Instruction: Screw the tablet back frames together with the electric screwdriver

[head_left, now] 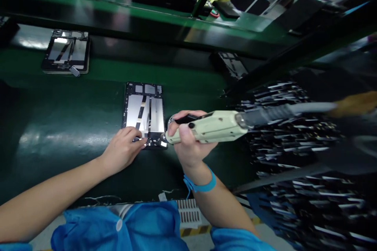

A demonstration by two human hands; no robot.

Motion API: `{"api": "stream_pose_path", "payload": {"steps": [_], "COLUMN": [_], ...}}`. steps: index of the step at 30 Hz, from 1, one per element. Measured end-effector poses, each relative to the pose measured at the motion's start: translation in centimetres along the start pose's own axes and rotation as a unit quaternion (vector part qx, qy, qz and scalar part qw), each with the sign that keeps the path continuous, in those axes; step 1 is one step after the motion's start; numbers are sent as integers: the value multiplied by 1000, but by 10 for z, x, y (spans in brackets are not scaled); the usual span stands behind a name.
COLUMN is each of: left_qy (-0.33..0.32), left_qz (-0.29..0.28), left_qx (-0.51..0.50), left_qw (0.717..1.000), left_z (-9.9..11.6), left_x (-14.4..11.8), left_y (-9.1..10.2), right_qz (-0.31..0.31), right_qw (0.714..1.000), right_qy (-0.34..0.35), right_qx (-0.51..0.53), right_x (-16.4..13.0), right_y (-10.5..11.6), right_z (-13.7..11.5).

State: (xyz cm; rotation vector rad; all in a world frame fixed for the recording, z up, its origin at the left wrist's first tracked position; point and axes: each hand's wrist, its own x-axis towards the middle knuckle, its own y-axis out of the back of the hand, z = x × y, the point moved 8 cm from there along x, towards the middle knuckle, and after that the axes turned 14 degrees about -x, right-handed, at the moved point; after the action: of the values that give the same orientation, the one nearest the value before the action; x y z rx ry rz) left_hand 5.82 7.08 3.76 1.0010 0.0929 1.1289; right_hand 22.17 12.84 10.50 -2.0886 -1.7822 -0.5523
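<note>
Cream plastic electric screwdriver [206, 127] sits clamped in the right hand [188, 145], tip at the open silver-backed tablet chassis [145, 114] on the green belt [59, 125]; left hand [123, 149] fingers spread, pinning its near edge (thin, probably fragile, so hold the rim).

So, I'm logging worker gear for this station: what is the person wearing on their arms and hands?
Both hands are bare, no gloves: left hand, right hand. The forearms are uncovered too. The right wrist carries a blue strap with a short loose tail. Blue garment shows at the bottom edge, near the elbows.
</note>
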Motion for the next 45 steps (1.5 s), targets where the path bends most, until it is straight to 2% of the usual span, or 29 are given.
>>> {"api": "stream_pose_path", "payload": {"steps": [5,13,23,26,29,31,34,36,40,45], "left_qy": [9,22,1,2,11,17,19,21,27,28], "left_qz": [5,5,11,8,-6,-13,-8,-6,-7,-11], "left_qx": [8,-1,10,11,7,4,4,3,-4,-10], "left_qw": [1000,1000,1000,1000,1000,1000,1000,1000,1000,1000], "left_z": [1,0,4,4,1,0,0,-1,-2,-3], "left_x": [1,2,-2,-3,-4,-4,-4,-4,-5,-5], "left_y": [1,-1,4,5,3,1,1,1,1,1], "right_qz": [-98,-108,-149,-140,-123,-74,45,86,85,87], "right_qw": [995,994,988,988,992,997,996,992,988,985], "right_qy": [-4,-12,-3,7,-2,-3,20,25,-5,-4], "right_qx": [12,-15,-36,-61,-38,-34,-69,-94,-126,-147], "right_x": [-21,-26,-32,-33,-25,-9,19,32,39,40], "right_y": [-29,-32,-44,-44,-36,-20,15,29,31,26], "right_z": [1,10,2,1,2,5,13,22,44,51]}}
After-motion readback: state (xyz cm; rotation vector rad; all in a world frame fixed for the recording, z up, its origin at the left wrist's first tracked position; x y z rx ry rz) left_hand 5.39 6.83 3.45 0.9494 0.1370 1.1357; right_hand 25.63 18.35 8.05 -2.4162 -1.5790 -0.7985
